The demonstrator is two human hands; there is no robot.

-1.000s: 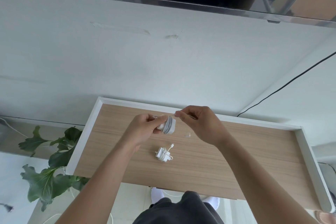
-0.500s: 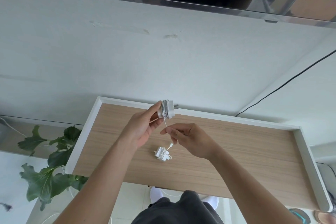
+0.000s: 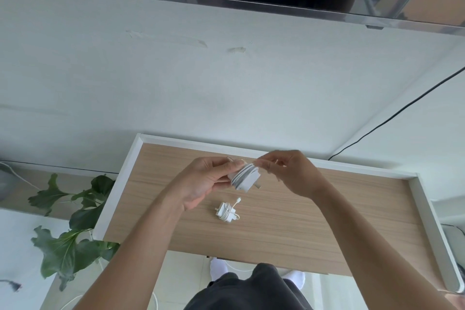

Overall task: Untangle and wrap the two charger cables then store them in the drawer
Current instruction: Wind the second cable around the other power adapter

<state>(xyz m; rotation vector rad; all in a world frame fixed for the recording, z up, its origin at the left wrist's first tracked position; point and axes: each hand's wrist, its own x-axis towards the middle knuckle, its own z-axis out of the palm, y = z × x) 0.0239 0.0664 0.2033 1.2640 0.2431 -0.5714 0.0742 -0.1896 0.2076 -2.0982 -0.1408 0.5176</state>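
The left hand (image 3: 201, 178) grips the second charger cable (image 3: 245, 178) by its white plug body, thumb and fingers curled round it, holding it in the air above the white-rimmed wooden surface (image 3: 339, 221). Whether that surface is the open drawer I cannot tell. The cord lies in neat turns around the plug. The right hand (image 3: 289, 171) has its fingertips pinched together at the upper edge of those turns, probably on the last loose bit of cord, though blur hides the cord itself. The first charger cable (image 3: 226, 212) lies bundled on the wood just below the hands, its connector end sticking out. The winding looks nearly finished, so the weak spot is the tail. If the pinch slips before the end is tucked, the springy turns may loosen and slide off the smooth plug. Pulling too hard could kink the cord at the connector. The lying bundle's free end might also catch and unwind when it is moved.
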